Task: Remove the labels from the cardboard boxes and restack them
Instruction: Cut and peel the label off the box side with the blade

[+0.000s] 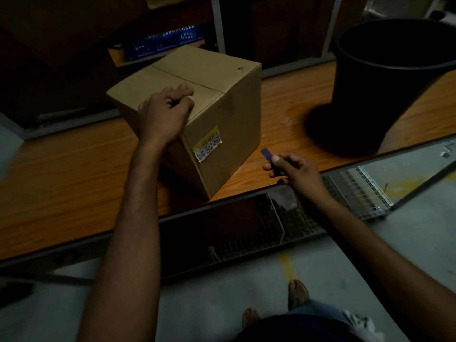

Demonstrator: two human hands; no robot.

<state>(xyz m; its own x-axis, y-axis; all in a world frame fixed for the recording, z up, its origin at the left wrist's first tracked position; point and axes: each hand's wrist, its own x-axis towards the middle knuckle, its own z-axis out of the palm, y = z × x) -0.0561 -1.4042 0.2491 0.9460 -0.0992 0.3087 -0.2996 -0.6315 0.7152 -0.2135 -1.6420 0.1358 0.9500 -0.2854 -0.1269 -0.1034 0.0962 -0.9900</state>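
A closed brown cardboard box (217, 99) stands on a wooden tabletop (74, 169), one corner turned toward me. A white and yellow label (207, 144) with barcodes is stuck on its near side face. My left hand (165, 112) rests on the box's top near edge with the fingers curled over the lid. My right hand (293, 170) hovers just right of the box and pinches a small blue scraper (267, 154), whose blade points toward the label, a short gap away.
A tall black bin (394, 77) stands on the table to the right. A blue crate (165, 43) sits on a shelf behind the box. Below the table edge lies a metal wire rack (296, 218), and my feet stand on the grey floor.
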